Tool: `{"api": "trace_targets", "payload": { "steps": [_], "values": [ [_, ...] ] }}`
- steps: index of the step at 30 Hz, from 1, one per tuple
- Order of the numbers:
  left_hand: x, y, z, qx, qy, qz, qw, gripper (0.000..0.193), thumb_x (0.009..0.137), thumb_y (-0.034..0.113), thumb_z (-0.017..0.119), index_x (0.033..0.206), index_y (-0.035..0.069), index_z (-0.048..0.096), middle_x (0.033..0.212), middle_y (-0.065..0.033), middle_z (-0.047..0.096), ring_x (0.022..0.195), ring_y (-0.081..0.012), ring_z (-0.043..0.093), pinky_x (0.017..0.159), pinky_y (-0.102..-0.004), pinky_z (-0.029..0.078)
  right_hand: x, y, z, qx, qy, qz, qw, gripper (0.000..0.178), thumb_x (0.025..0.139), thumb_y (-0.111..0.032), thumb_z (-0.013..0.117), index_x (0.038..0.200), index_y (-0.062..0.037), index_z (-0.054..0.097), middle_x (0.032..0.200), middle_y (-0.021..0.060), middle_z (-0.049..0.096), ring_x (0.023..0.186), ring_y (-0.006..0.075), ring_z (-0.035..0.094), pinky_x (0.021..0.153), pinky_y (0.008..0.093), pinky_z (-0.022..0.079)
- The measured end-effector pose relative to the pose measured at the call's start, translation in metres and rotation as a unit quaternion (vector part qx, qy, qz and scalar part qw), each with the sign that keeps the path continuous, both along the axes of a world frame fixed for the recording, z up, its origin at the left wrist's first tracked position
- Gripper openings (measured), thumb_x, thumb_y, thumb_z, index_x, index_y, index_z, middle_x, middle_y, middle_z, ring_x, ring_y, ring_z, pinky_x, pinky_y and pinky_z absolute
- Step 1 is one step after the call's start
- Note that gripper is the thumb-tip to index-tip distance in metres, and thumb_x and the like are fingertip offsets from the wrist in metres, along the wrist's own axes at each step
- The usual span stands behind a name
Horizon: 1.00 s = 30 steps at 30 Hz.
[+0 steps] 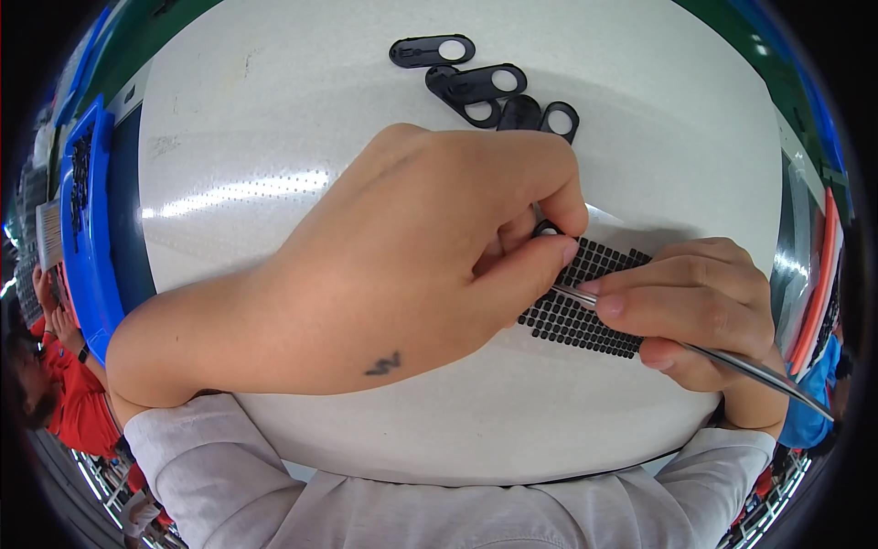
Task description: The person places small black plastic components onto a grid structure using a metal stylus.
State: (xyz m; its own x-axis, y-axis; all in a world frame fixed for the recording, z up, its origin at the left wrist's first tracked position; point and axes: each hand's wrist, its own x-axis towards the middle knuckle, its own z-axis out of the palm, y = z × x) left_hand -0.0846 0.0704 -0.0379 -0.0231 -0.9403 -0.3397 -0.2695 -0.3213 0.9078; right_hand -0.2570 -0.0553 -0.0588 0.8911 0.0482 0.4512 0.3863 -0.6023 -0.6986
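Observation:
My left hand [457,210] reaches across the table, thumb and forefinger pinched on a black oval plate [546,228]. Only a little of that plate shows; the fingers cover the rest. Metal tweezers [750,368] lie in my right hand [704,306], gripped between thumb and fingers. Their tips point left and pass under my left thumb, where I cannot see the ends. Beneath both hands is a sheet of small black square pads [585,331], set in rows. Beyond my left hand lie several black oval plates, each with a round hole, such as this plate [430,51].
All this lies on a white table [274,119]. A blue tray [90,229] with black parts stands at the left edge, and a red-orange tray edge [817,293] shows at the right. Beyond the left edge sits a person in red [78,403]; a blue sleeve [809,403] appears at right.

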Motion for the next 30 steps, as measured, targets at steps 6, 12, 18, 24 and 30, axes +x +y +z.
{"api": "trace_targets", "payload": {
  "steps": [6,12,18,24,30],
  "values": [
    [0.002,0.003,-0.001,-0.007,0.0,0.004,1.0,0.008,0.082,0.002,0.055,0.086,-0.004,0.053,0.069,-0.0079,0.059,0.058,-0.0057,0.055,0.052,-0.0172,0.048,0.001,0.003,0.005,-0.013,0.042,-0.007,0.999,0.022,0.087,-0.024,0.049,0.087,-0.0035,0.057,0.081,0.0098,0.065,0.06,0.0172,0.061,0.044,0.0243,0.044],
    [0.037,0.008,0.015,0.03,0.023,0.019,0.999,0.01,0.081,0.002,0.057,0.087,-0.004,0.052,0.069,-0.0061,0.058,0.058,-0.005,0.055,0.048,-0.0155,0.045,0.036,0.01,0.019,-0.03,0.042,-0.007,0.999,0.022,0.086,-0.023,0.05,0.087,-0.0027,0.058,0.08,0.0104,0.065,0.062,0.0178,0.062,0.044,0.0244,0.044],
    [0.046,0.006,0.019,0.001,0.028,-0.05,0.998,0.018,0.077,-0.003,0.058,0.093,-0.001,0.051,0.067,-0.0008,0.051,0.058,-0.0023,0.052,0.045,-0.0142,0.034,0.04,0.011,0.018,0.013,0.03,-0.038,0.999,0.02,0.085,-0.021,0.05,0.084,-0.0022,0.059,0.077,0.0106,0.064,0.058,0.0186,0.061,0.046,0.0254,0.046],
    [0.037,0.006,0.012,0.019,0.071,-0.026,0.997,0.018,0.079,-0.001,0.054,0.092,0.003,0.043,0.073,-0.0012,0.049,0.062,-0.0036,0.052,0.049,-0.0161,0.036,0.015,0.009,0.033,0.059,0.003,-0.004,0.998,0.012,0.072,-0.007,0.06,0.081,0.001,0.062,0.058,0.0069,0.057,0.046,0.0175,0.055,0.039,0.0258,0.043],
    [0.022,0.009,-0.002,-0.065,0.084,0.071,0.992,0.017,0.082,0.0,0.052,0.092,0.005,0.039,0.075,-0.0012,0.05,0.066,-0.0068,0.055,0.052,-0.0179,0.04,0.018,0.005,0.02,0.229,0.214,0.068,0.947,0.01,0.079,-0.01,0.055,0.081,-0.002,0.062,0.062,0.0058,0.058,0.051,0.0171,0.056,0.047,0.0266,0.043]
  ]
}}
